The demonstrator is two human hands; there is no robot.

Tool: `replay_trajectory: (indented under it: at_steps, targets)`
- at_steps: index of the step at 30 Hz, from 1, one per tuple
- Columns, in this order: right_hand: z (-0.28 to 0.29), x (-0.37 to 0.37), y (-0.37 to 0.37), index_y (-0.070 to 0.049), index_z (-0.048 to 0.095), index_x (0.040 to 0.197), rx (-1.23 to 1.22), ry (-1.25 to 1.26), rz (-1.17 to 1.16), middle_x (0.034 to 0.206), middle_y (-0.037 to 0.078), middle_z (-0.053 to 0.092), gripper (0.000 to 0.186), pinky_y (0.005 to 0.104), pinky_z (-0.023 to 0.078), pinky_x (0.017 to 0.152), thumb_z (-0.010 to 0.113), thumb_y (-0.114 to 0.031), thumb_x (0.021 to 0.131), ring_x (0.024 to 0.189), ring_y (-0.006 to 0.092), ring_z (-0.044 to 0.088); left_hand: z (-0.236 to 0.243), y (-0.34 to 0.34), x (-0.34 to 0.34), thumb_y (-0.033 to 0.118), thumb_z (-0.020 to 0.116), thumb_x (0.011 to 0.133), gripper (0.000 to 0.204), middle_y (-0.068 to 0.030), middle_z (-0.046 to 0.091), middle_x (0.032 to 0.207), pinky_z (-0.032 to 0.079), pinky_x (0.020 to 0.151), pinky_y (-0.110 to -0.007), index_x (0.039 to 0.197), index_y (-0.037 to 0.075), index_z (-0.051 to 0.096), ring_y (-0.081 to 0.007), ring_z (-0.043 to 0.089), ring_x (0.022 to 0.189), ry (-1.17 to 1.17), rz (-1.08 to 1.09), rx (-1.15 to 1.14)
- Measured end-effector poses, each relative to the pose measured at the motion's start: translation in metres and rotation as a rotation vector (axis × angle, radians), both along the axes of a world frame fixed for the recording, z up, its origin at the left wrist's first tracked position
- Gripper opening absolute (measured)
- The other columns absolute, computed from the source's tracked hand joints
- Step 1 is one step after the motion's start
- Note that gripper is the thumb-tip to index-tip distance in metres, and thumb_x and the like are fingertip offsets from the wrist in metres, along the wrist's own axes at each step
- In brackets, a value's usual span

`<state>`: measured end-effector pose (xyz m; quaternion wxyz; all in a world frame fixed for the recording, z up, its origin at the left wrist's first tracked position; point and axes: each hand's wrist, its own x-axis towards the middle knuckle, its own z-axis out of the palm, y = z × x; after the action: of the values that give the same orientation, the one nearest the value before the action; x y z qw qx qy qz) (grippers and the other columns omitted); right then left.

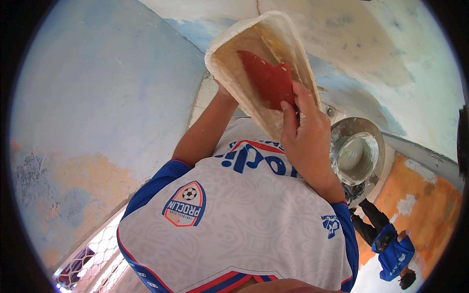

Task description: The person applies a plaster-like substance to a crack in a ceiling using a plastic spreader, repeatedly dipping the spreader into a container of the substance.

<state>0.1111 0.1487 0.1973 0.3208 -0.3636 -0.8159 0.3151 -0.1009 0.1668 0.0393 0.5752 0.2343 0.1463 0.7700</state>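
A long off-white plaster trough [228, 35], crusted along its rim, is tilted up in front of my chest. My left hand [223, 91] holds it from its left outer side; the trough hides most of that hand's fingers. Inside, a red flat scraper [269, 80] with a notched upper edge lies close to the inner wall. My right hand [309, 128] pinches the scraper's lower right edge between thumb and fingers. Pale smears mark the fingers of this hand and the trough's inside.
A round bucket [360, 152] with whitish residue stands to the right, below my right forearm. Patchy blue and beige walls [105, 93] rise on both sides. A person in a blue shirt [394, 254] stands at the lower right by an orange wall [425, 215]. Metal mesh [93, 259] shows at lower left.
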Motion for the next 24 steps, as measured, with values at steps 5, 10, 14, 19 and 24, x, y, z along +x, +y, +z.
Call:
replay_trajectory:
  at_steps: [5,10,14,19,24]
  targets:
    - [-0.001,-0.001,0.005,0.002,0.054,0.129,0.098,-0.016,0.02,0.107,0.026,0.07,0.037,0.0493,0.057,0.075,0.063,0.002,0.093,0.09,0.0432,0.07,0.003,0.005,-0.004,0.083,0.028,0.095,0.093,-0.0108,0.049,0.154,0.042,0.116,-0.048,0.156,0.013,0.041,-0.0313,0.049,0.139,0.018,0.013,0.021]
    - [-0.001,-0.002,0.005,0.001,0.055,0.127,0.036,-0.002,0.037,0.107,0.026,0.069,0.035,0.0493,0.057,0.075,0.063,0.002,0.093,0.091,0.0437,0.07,0.006,0.008,-0.006,0.083,0.029,0.095,0.093,-0.0103,0.049,0.154,0.042,0.116,-0.048,0.156,0.013,0.041,-0.0309,0.05,0.139,0.032,0.03,0.039]
    - [0.001,0.0,0.009,0.002,0.058,0.128,-0.038,0.046,0.063,0.101,0.025,0.073,0.035,0.037,0.058,0.076,0.064,0.005,0.093,0.091,0.0376,0.075,0.01,0.009,-0.007,0.083,0.029,0.095,0.093,-0.01,0.049,0.154,0.043,0.116,-0.048,0.156,0.014,0.041,-0.0306,0.05,0.139,0.041,0.048,0.051]
    - [0.004,0.005,0.009,0.003,0.057,0.123,-0.203,0.112,0.145,0.101,0.019,0.074,0.03,0.0305,0.056,0.073,0.062,0.007,0.094,0.085,0.0246,0.075,0.012,0.007,-0.008,0.083,0.03,0.094,0.093,-0.0095,0.049,0.154,0.044,0.115,-0.047,0.155,0.014,0.041,-0.0302,0.05,0.139,0.045,0.085,0.095]
    - [0.017,0.014,0.005,0.001,0.055,0.119,-0.426,0.166,0.114,0.101,0.019,0.069,0.031,0.0353,0.055,0.073,0.063,0.006,0.09,0.083,0.0284,0.073,0.019,0.007,-0.009,0.084,0.03,0.094,0.093,-0.0091,0.05,0.154,0.044,0.115,-0.047,0.155,0.015,0.041,-0.0299,0.05,0.139,0.082,0.148,0.161]
